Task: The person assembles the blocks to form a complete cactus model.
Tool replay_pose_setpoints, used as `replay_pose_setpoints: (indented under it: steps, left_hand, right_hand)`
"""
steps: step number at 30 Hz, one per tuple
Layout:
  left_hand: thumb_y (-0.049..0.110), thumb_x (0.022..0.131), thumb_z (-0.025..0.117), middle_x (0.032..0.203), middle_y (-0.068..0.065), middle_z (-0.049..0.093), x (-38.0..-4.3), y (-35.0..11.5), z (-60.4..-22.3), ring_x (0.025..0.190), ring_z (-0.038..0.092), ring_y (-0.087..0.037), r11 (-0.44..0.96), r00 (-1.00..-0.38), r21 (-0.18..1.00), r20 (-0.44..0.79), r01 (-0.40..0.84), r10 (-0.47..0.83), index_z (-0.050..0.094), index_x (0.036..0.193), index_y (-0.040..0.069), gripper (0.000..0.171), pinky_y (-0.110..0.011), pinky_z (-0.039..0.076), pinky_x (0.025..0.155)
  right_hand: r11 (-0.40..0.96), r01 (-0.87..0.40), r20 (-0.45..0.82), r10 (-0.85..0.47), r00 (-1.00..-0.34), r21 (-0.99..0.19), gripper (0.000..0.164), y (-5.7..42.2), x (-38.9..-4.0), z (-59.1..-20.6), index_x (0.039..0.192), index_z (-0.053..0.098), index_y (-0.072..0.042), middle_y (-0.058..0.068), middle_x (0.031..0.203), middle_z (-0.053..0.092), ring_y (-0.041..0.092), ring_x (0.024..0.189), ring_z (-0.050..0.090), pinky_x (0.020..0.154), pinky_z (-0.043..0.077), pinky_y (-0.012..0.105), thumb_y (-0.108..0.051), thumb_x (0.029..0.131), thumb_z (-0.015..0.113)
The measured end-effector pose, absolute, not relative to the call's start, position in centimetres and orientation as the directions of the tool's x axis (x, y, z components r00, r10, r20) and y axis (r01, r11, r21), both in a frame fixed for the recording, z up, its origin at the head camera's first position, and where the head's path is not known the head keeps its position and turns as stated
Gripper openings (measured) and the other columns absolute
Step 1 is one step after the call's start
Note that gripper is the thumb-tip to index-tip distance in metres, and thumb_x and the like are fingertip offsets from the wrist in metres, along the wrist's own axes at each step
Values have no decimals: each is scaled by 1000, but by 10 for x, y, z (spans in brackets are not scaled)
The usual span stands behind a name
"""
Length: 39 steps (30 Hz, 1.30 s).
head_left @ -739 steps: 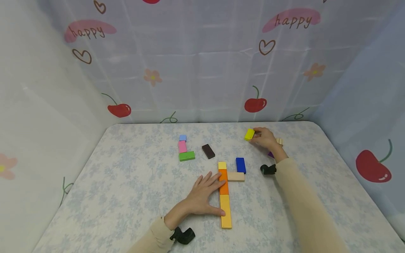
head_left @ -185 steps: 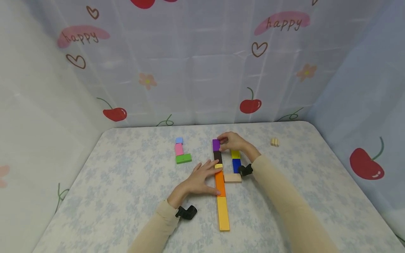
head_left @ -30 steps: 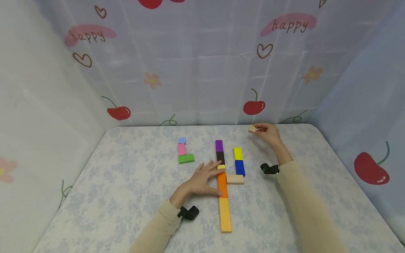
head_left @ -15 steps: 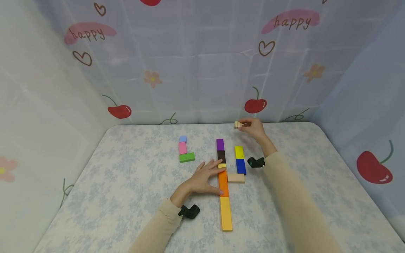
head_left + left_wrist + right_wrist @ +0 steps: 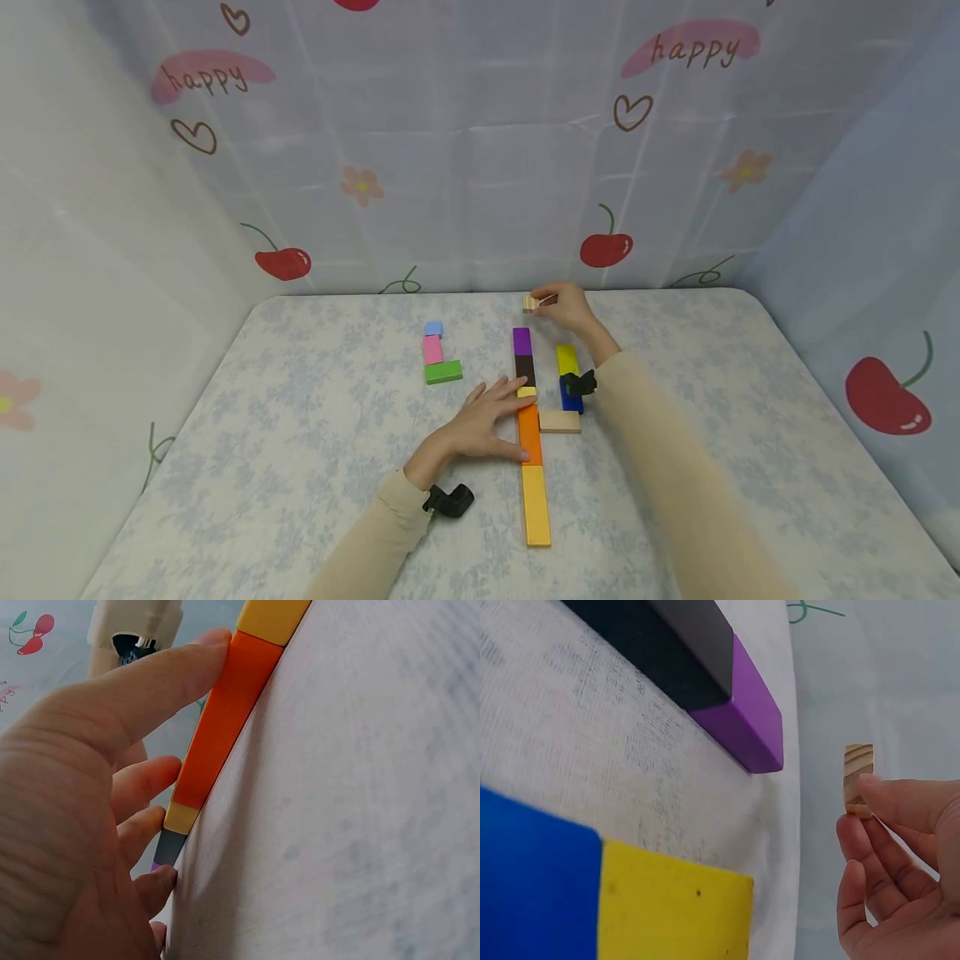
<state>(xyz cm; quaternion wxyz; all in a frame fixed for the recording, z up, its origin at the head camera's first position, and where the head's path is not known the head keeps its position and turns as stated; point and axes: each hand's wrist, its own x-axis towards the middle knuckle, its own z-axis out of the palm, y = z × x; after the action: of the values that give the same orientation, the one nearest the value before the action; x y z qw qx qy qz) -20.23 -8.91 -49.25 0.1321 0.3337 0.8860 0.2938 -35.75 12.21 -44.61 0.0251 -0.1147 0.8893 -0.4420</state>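
Short natural-wood block with brown grain bands [image 5: 855, 769]: was pinched between thumb and fingertips of right hand [image 5: 566, 307], just beyond far end of purple rectangular painted block [image 5: 522, 341], slightly right of its centreline. Not touching it. Looked lifted off pale patterned table top [image 5: 300, 433] in right wrist view. Key relation, as judged: gap and alignment across that far end. Showed long face upright in right wrist view; couldn't tell heading against purple block's long axis. Right hand nearer by far, left hand [image 5: 480, 429] well apart.

Had right arm extended along purple block's right side, with fingers pointing left and wrist camera [image 5: 579, 383] covering part of blue rectangular painted block [image 5: 572, 403] in head view.

Had left hand nearer than purple block, left of its row, with fingers spread and thumb tip on orange rectangular painted block [image 5: 530, 433]. Fingertips at small pale yellow painted block [image 5: 527, 392] and dark brown rectangular painted block [image 5: 525, 368]; couldn't confirm contact. Nothing gripped there.
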Motion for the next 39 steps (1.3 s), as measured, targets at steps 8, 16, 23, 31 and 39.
replay_pose_setpoints:
  steps: [8, 16, 23, 31, 39]
  left_hand:
    - [49, 79, 77, 165, 1, 16, -202, -90, -494, 153, 6, -26, 600, -739, 609, -34, 519, 673, 42, 150, 22, 83, -56, -1, 121]
    - [50, 79, 77, 165, 1, 16, -202, -90, -494, 154, 6, -25, 604, -740, 604, -36, 520, 672, 41, 150, 24, 84, -56, -1, 121]
    - [49, 79, 77, 165, 0, 17, -203, -90, -494, 153, 7, -26, 601, -732, 591, -25, 538, 681, 42, 150, 22, 83, -57, 0, 121]
    - [48, 79, 78, 165, -1, 18, -203, -90, -493, 153, 9, -27, 594, -734, 601, -17, 535, 679, 43, 149, 21, 83, -58, 1, 121]
    - [48, 79, 78, 165, 0, 17, -202, -90, -493, 153, 8, -27, 595, -736, 600, -15, 535, 677, 43, 150, 22, 83, -57, 0, 121]
  right_hand:
    - [607, -163, 5, -253, -967, -778, 33, 112, -360, -455, 123, 66, 0, 20, 123, 64, 36, 109, 61, 97, 52, 46, -8, 91, 67]
    - [652, -164, -28, -274, -961, -740, 33, 108, -362, -461, 122, 67, -2, 18, 121, 66, 34, 110, 62, 98, 51, 46, -10, 90, 68]
    - [651, -170, -34, -289, -957, -740, 33, 107, -359, -463, 123, 66, 0, 19, 123, 65, 34, 112, 62, 97, 51, 47, -8, 91, 65]
    - [659, -177, -35, -295, -955, -731, 33, 106, -357, -465, 125, 65, 1, 20, 126, 64, 35, 113, 60, 99, 50, 47, -7, 93, 63]
    - [664, -177, -43, -300, -953, -726, 33, 105, -358, -467, 125, 64, 1, 20, 125, 64, 34, 113, 60, 100, 50, 46, -7, 94, 62]
